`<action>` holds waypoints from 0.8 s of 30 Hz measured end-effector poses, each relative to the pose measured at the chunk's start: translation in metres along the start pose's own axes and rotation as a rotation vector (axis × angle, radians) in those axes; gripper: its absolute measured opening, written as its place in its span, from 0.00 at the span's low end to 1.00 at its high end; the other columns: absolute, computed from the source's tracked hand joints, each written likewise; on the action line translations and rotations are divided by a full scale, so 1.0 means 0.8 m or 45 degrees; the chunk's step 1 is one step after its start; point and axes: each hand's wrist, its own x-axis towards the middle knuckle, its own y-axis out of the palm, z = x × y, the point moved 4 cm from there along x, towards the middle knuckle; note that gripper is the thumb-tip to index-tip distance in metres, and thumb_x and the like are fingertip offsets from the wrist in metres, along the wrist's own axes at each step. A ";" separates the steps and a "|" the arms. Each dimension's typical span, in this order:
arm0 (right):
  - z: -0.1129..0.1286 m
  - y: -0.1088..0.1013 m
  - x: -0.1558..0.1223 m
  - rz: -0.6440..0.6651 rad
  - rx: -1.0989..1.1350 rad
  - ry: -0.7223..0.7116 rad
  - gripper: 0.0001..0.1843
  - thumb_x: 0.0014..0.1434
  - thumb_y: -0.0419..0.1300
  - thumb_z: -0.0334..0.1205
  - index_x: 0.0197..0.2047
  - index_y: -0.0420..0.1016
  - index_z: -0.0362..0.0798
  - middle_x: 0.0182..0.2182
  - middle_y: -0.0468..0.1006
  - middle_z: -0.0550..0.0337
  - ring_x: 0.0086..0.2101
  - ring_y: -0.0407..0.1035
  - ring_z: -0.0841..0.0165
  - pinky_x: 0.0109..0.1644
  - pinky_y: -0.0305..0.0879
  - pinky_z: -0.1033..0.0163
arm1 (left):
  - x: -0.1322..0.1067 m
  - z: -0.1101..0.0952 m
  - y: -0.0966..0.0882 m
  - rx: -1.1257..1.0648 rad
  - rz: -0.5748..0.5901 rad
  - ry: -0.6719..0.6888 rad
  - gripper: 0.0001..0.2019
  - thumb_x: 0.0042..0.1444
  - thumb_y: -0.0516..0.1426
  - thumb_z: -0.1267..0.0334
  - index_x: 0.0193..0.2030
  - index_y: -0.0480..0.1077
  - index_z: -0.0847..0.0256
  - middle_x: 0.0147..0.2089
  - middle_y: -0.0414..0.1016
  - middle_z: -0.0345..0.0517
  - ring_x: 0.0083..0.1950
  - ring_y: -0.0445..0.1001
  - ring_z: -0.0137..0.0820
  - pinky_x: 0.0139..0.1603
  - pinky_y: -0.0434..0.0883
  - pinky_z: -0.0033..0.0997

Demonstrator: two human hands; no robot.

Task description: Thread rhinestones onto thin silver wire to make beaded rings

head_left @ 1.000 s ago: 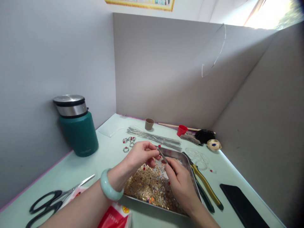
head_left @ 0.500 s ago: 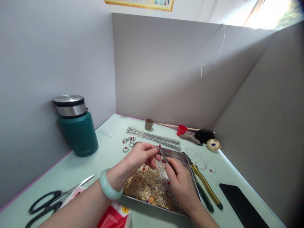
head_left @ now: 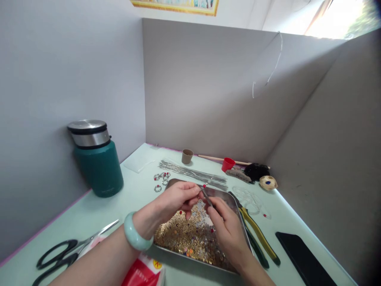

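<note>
Above the bead tray, my left hand (head_left: 183, 198) is closed in a pinch on a small beaded wire piece. A red bead (head_left: 204, 186) and clear beads show just beyond its fingertips. My right hand (head_left: 228, 226) grips a slim grey metal tool (head_left: 207, 196); its tip meets the left fingertips, and its handle is hidden in the palm. Under both hands, the shallow metal tray (head_left: 196, 260) holds many gold and clear beads (head_left: 178, 234) with a few red ones. Several small beaded rings (head_left: 157, 188) lie left of the tray.
Metal wires (head_left: 190, 171) lie behind the tray, near a brown cup (head_left: 187, 156) and a red cup (head_left: 228, 164). Green-and-yellow pliers (head_left: 258, 234) and a black phone-like slab (head_left: 303, 254) lie right. Scissors (head_left: 71, 250), a red packet (head_left: 143, 274) and a green flask (head_left: 99, 169) stand or lie left.
The red bead has shifted slightly right, and the tool's tip sits closer against my left fingertips. Both hands stay above the tray with their grips kept.
</note>
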 end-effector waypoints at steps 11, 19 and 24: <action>0.006 -0.004 0.000 0.061 0.052 -0.070 0.15 0.64 0.47 0.39 0.49 0.69 0.49 0.36 0.71 0.57 0.38 0.66 0.65 0.41 0.62 0.64 | -0.004 0.000 0.001 -0.116 0.097 -0.094 0.11 0.58 0.51 0.57 0.32 0.66 0.61 0.19 0.43 0.29 0.17 0.40 0.21 0.16 0.53 0.22; 0.003 -0.003 0.001 0.072 0.043 -0.022 0.14 0.64 0.47 0.38 0.49 0.69 0.49 0.40 0.72 0.57 0.40 0.67 0.66 0.44 0.61 0.64 | -0.001 -0.001 -0.002 0.032 -0.056 -0.008 0.12 0.58 0.52 0.55 0.32 0.67 0.61 0.18 0.47 0.30 0.17 0.45 0.21 0.17 0.54 0.23; -0.002 -0.004 0.003 0.021 0.001 0.033 0.14 0.63 0.48 0.37 0.48 0.70 0.49 0.42 0.74 0.57 0.40 0.67 0.66 0.43 0.61 0.64 | 0.001 -0.002 -0.003 0.066 -0.117 0.020 0.11 0.57 0.54 0.56 0.34 0.69 0.64 0.21 0.56 0.33 0.18 0.52 0.20 0.20 0.58 0.24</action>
